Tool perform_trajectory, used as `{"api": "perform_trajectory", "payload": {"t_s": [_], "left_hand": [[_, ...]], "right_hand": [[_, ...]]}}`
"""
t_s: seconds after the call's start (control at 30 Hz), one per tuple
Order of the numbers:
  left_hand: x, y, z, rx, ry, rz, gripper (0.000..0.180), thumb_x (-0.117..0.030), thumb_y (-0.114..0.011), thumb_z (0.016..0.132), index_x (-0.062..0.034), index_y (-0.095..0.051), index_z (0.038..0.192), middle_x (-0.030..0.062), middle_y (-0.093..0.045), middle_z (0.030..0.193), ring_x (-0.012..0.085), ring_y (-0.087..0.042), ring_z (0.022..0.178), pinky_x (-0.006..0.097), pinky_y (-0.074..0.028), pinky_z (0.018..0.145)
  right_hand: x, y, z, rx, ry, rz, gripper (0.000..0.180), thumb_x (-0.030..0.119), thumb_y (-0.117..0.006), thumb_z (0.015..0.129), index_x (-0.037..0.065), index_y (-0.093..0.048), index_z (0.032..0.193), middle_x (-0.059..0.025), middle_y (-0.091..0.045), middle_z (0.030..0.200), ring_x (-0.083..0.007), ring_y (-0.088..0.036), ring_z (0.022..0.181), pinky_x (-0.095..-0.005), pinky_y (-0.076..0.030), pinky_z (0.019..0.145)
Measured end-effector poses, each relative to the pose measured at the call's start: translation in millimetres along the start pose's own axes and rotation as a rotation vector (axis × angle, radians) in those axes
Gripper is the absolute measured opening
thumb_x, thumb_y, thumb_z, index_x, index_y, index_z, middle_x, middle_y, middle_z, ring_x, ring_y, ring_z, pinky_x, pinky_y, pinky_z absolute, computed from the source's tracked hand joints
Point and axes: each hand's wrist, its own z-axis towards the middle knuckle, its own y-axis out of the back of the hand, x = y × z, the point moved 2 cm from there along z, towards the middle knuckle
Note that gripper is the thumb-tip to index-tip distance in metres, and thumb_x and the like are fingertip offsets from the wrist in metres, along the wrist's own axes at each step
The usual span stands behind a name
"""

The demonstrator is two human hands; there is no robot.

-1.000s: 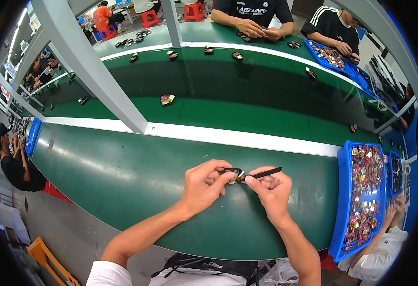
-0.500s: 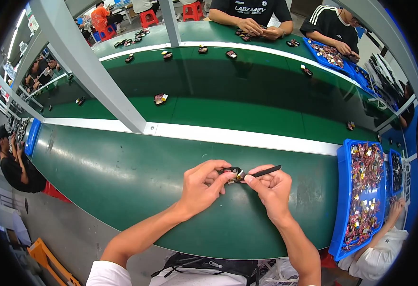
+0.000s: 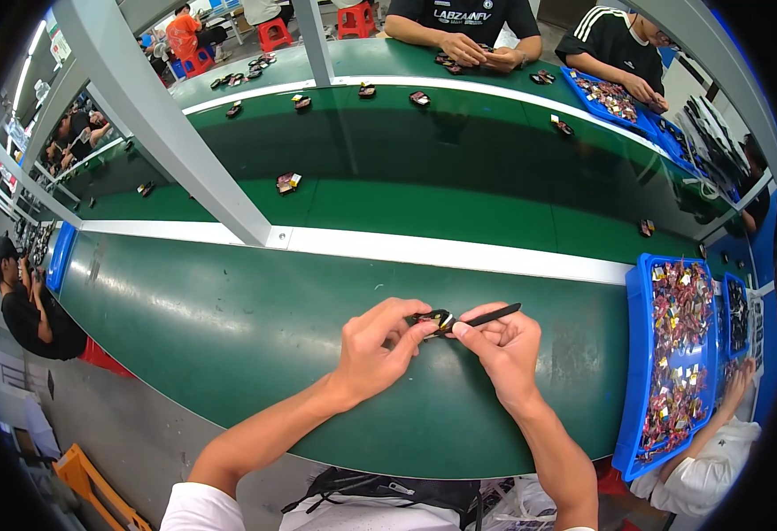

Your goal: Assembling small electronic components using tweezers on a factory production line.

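Above the green bench, my left hand (image 3: 372, 347) pinches a small black device (image 3: 425, 318), with a yellow and a white bit showing on it. My right hand (image 3: 510, 354) is closed around a slim black stick-like tool (image 3: 500, 312). Its flat end points up and right, past my fingers. The tool's other end meets the device, between the fingertips of both hands. My fingers cover much of the device, so I cannot make out its exact kind.
A blue tray (image 3: 633, 372) of small parts with wires stands at the bench's right end. Beyond the white rail (image 3: 459, 257), a green conveyor belt (image 3: 362, 212) carries scattered small devices (image 3: 288, 183). A grey metal post (image 3: 176, 133) rises at left. Co-workers sit across and at both sides.
The devices on the belt have shifted slightly to the left. My hands, the black device and the tool stay almost in place.
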Motion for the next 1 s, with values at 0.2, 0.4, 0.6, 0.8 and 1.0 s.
{"api": "perform_trajectory", "payload": {"t_s": [0.2, 0.4, 0.6, 0.8, 1.0], "left_hand": [[5.7, 0.9, 3.7, 0.046, 0.294, -0.369, 0.023, -0.001, -0.065, 0.097, 0.0078, -0.062, 0.119, 0.0128, -0.071, 0.094, 0.0163, -0.071, 0.067, 0.024, -0.055, 0.05], [10.3, 4.5, 4.6, 0.092, 0.433, -0.572, 0.026, -0.003, -0.062, 0.1, 0.0086, -0.06, 0.123, 0.0148, -0.07, 0.102, 0.0193, -0.073, 0.073, 0.025, -0.056, 0.051], [8.6, 3.4, 8.0, 0.125, 0.466, -0.613, 0.027, -0.005, -0.062, 0.101, 0.0086, -0.059, 0.124, 0.0148, -0.069, 0.102, 0.0213, -0.074, 0.074, 0.026, -0.058, 0.051], [10.8, 4.9, 8.5, 0.122, 0.45, -0.641, 0.029, -0.006, -0.061, 0.101, 0.0113, -0.058, 0.123, 0.0205, -0.069, 0.103, 0.0264, -0.074, 0.072, 0.029, -0.061, 0.049], [9.8, 4.6, 11.0, 0.13, 0.475, -0.675, 0.028, -0.007, -0.062, 0.101, 0.0113, -0.058, 0.122, 0.0213, -0.069, 0.104, 0.0267, -0.074, 0.071, 0.029, -0.06, 0.048]], "right_hand": [[-0.5, 1.3, 0.0, -0.043, 0.027, 0.005, 0.013, -0.007, -0.071, 0.089, -0.009, -0.065, 0.101, -0.0164, -0.073, 0.094, -0.0197, -0.074, 0.088, -0.0248, -0.06, 0.074], [4.2, -1.8, -1.6, -0.042, -0.011, 0.038, 0.014, -0.007, -0.071, 0.089, -0.009, -0.065, 0.101, -0.0162, -0.073, 0.094, -0.0183, -0.074, 0.086, -0.0248, -0.06, 0.074], [-0.8, -3.5, -4.2, -0.064, 0.123, 0.028, 0.014, -0.006, -0.074, 0.088, -0.006, -0.068, 0.1, -0.0097, -0.072, 0.088, -0.0071, -0.067, 0.072, -0.0177, -0.05, 0.06], [5.8, -7.4, -9.6, -0.072, 0.271, -0.209, 0.012, -0.005, -0.076, 0.087, -0.002, -0.068, 0.095, 0.0021, -0.061, 0.071, 0.0017, -0.046, 0.055, -0.017, -0.031, 0.049], [3.4, -4.1, -12.2, -0.079, 0.339, -0.241, 0.014, -0.007, -0.076, 0.086, -0.002, -0.068, 0.095, -0.0015, -0.067, 0.075, 0.0009, -0.049, 0.056, -0.0168, -0.032, 0.049]]}}
